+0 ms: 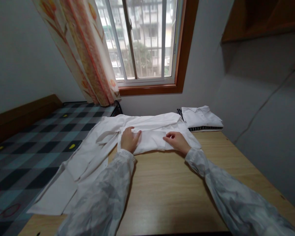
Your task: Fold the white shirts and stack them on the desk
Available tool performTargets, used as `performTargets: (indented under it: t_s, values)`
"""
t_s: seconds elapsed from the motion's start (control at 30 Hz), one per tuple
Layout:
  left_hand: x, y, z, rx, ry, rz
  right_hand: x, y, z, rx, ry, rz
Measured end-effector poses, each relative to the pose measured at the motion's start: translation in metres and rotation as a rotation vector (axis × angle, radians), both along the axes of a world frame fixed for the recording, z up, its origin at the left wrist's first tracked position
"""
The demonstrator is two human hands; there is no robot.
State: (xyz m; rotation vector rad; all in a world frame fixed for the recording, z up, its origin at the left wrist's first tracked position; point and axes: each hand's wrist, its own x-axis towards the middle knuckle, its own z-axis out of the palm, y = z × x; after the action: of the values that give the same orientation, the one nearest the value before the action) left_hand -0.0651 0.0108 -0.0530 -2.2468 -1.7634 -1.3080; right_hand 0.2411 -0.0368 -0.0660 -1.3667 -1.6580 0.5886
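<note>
A white long-sleeved garment [152, 139], seemingly a shirt, is spread over the far part of the wooden table, its hem side partly folded over. One long part of it [76, 167] trails down the table's left side toward me. My left hand [130, 140] rests on the cloth, thumb and fingers apart. To its right, my right hand [178, 141] pinches the cloth near the garment's right end, with thumb and fingertips together. The grey-white patterned sleeves I wear cover both forearms.
A folded stack [201, 117], a white collared shirt above dark striped cloth, lies at the table's [172, 190] back right corner. On the left is a bed with a checked cover [46, 141]. A window [147, 42], a flowered curtain [81, 49] and a wall shelf [263, 19] stand beyond.
</note>
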Motion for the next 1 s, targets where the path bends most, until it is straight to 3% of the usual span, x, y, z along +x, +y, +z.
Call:
performTargets:
  t_s: [0.1, 0.17, 0.37, 0.47, 0.67, 0.77, 0.87, 1.0]
  values:
    - [-0.023, -0.001, -0.01, -0.044, 0.013, 0.193, 0.006, 0.005, -0.006, 0.011, 0.149, -0.027]
    - [-0.031, -0.004, -0.013, -0.099, 0.039, 0.236, 0.01, 0.006, -0.007, 0.019, 0.169, -0.065]
    - [-0.035, -0.008, -0.009, -0.251, -0.092, 0.18, 0.037, 0.012, 0.0, 0.152, -0.039, -0.185]
    - [-0.039, -0.007, -0.008, -0.202, -0.228, 0.134, 0.071, 0.017, -0.004, 0.259, -0.212, -0.216]
    - [-0.044, -0.002, -0.008, -0.122, -0.415, 0.234, 0.126, 0.01, -0.026, 0.218, -0.192, -0.185]
    - [-0.044, -0.001, -0.008, -0.109, -0.479, 0.253, 0.129, 0.004, -0.032, 0.209, -0.1, -0.228]
    - [-0.044, 0.0, -0.008, -0.121, -0.583, 0.238, 0.128, 0.003, -0.033, 0.102, 0.126, -0.282]
    - [-0.045, -0.002, -0.004, -0.155, -0.775, 0.086, 0.133, -0.001, -0.027, -0.033, 0.329, -0.241]
